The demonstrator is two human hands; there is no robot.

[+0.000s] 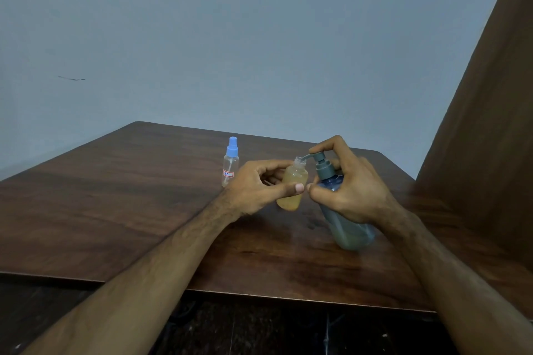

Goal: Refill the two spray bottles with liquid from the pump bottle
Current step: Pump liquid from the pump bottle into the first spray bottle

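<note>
One uncapped spray bottle (pixel 292 185), nearly full, gripped in left hand (pixel 259 187); right hand (pixel 350 184) clasps pump bottle (pixel 343 210), forefinger on plunger. Next: capped bottle (pixel 230 163).

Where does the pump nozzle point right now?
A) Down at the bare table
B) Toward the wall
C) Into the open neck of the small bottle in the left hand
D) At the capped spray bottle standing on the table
C: the pump bottle's nozzle reaches over the open neck of the amber-filled small bottle held by the left hand.
</note>
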